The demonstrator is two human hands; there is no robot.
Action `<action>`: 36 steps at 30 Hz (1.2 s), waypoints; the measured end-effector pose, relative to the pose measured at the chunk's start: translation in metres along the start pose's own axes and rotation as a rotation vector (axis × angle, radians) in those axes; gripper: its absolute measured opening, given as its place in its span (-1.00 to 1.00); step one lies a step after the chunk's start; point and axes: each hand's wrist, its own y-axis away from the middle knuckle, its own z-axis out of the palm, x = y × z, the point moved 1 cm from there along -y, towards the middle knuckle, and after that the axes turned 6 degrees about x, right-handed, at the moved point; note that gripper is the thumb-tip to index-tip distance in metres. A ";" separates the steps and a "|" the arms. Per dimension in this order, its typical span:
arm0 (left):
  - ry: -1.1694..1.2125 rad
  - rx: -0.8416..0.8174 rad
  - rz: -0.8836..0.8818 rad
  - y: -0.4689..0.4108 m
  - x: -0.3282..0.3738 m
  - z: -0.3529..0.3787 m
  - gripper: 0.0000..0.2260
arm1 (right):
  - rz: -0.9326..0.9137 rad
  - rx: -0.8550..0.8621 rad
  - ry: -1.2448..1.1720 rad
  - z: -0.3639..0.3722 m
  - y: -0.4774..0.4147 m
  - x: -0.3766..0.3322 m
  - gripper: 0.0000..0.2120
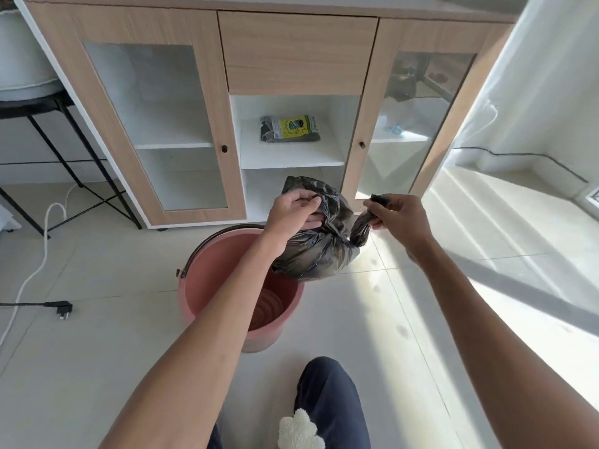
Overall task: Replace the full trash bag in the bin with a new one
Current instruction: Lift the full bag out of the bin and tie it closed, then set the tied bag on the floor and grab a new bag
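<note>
A full black trash bag (316, 251) hangs in the air above the right rim of a pink bin (210, 273) standing on the floor. The bin's inside shows no liner. My left hand (293, 212) grips one bunched flap of the bag's top. My right hand (397, 215) pinches the other twisted flap, pulled out to the right. The two flaps meet at a knot in the middle of the bag's neck. A pack of new trash bags (289, 128) with a yellow label lies on the open middle shelf of the cabinet behind.
A wooden cabinet (296, 53) with two glass doors stands right behind the bin. A black folding stand (64, 163) is at left, with a white cable (45, 241) and a black plug (61, 310) on the tiles. My knee (327, 396) is at the bottom.
</note>
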 end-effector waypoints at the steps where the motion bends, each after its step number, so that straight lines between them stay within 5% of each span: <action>1: -0.004 -0.014 0.007 -0.002 0.002 0.009 -0.90 | 0.003 0.013 -0.010 -0.010 0.000 0.002 -0.84; 12: -0.104 -0.105 -0.034 -0.019 -0.009 0.078 -0.92 | 0.082 0.116 -0.078 -0.074 -0.006 0.034 -0.85; 23: -0.505 -0.103 -0.188 -0.036 -0.136 0.102 -0.94 | 0.368 0.283 0.075 -0.074 0.011 0.157 -0.95; 36: -0.942 -0.128 -0.253 -0.037 -0.223 0.088 -0.93 | 0.571 0.130 0.180 -0.057 0.032 0.249 -0.85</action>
